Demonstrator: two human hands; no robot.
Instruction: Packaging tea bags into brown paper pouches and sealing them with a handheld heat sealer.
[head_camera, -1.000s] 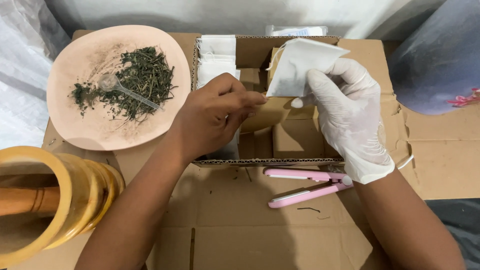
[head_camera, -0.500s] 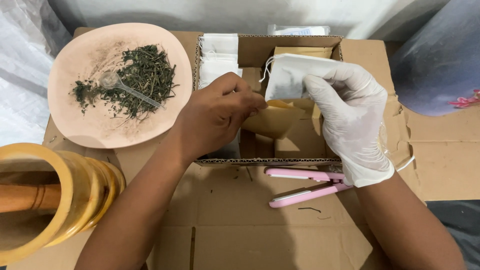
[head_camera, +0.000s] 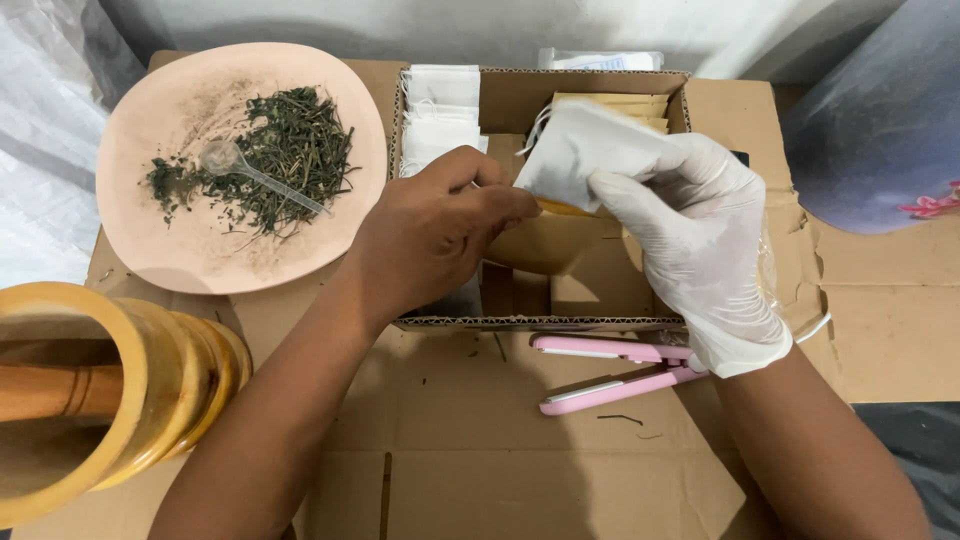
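- We see flattened brown cardboard (head_camera: 480, 470) as the work surface.
- On it lie a pink plate (head_camera: 150, 250), an open cardboard box (head_camera: 585, 90), a pink sealing clamp (head_camera: 610, 375) and a yellow wooden mortar (head_camera: 130, 390).

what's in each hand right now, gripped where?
Gloved right hand pinches a white filter bag at its lower right edge. Bare left hand pinches the bag's lower left corner.
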